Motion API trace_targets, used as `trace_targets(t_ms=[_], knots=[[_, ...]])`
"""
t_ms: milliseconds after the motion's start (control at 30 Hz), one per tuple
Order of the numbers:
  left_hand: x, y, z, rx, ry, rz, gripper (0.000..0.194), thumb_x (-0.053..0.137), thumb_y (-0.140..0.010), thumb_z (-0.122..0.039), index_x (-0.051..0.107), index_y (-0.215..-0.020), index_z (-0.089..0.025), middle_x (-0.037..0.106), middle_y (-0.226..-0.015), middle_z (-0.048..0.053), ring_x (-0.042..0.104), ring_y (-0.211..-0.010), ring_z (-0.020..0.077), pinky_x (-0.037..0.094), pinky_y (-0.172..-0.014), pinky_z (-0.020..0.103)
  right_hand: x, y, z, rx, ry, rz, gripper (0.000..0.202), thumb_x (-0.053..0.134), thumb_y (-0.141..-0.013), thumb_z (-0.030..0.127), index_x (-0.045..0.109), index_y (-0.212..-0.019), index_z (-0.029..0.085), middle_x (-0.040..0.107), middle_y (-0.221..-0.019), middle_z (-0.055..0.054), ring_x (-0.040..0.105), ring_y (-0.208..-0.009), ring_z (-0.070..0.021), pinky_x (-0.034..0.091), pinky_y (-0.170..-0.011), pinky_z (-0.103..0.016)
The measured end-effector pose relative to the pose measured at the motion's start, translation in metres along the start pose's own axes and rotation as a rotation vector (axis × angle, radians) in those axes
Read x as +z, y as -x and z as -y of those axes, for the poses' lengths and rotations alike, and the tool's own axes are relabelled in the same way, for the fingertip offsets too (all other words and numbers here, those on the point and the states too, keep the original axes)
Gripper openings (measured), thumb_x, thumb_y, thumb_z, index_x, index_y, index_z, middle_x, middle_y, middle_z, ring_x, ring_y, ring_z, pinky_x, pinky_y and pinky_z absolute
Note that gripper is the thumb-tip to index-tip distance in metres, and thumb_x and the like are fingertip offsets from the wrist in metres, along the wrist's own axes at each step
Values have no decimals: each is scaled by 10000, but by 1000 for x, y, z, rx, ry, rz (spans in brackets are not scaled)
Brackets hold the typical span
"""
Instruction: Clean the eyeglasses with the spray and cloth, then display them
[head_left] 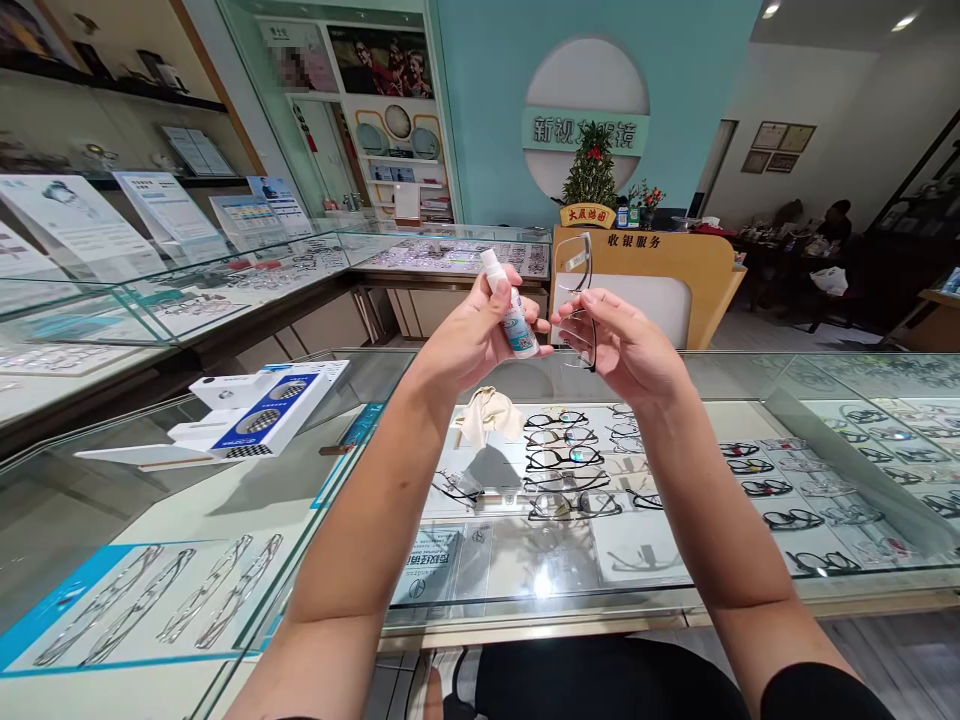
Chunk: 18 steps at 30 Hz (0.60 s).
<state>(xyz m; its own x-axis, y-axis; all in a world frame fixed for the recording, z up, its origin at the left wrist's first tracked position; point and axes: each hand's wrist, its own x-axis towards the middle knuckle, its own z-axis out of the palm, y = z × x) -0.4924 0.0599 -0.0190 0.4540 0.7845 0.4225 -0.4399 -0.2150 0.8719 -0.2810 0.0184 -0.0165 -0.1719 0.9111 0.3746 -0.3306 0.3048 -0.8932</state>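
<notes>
My left hand (487,325) is wrapped round a small white spray bottle (516,318) with a printed label, its nozzle end tilted up and to the left. Beside it, my right hand (626,345) pinches a pair of eyeglasses (592,345) by the thin dark frame, held on edge with a lens label showing near the top. Bottle and eyeglasses are close together but apart, both above the glass counter. A cream cloth (489,415) lies crumpled on the counter below my left hand.
Rows of eyeglasses (566,458) lie in the glass display case (525,600) below my arms. A white and blue cardboard display (262,415) stands at the left. Farther back is a wooden cashier desk (712,290); a person (834,225) is at the far right.
</notes>
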Motion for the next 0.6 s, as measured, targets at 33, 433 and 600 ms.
trace_targets(t_ms=[33,433,600], knots=[[-1,-2,2,-12,-25,-7,449,795,-1010,-612,571,-1217,-283,707,-870,-30,747,-878,163,649,-876,329,0,-2,-3,12,-13,4,399,991,-764,573,735,-871,285,824,-1028,-19,767,-1086,-216,615,-985,-367],[-10,-24,29,-68,-451,-298,774,514,-910,-977,596,-720,-231,579,-677,27,549,-628,161,482,-640,318,4,-18,-33,147,-46,-1,393,1024,-706,514,744,-820,263,792,-918,5,734,-930,-172,557,-874,-322],[-11,-24,33,-65,-456,-277,694,572,-916,-904,586,-746,-231,583,-702,28,529,-644,161,452,-624,308,6,-17,-33,175,-1,15,443,1039,-657,552,739,-793,256,791,-917,4,720,-926,-171,527,-874,-316]])
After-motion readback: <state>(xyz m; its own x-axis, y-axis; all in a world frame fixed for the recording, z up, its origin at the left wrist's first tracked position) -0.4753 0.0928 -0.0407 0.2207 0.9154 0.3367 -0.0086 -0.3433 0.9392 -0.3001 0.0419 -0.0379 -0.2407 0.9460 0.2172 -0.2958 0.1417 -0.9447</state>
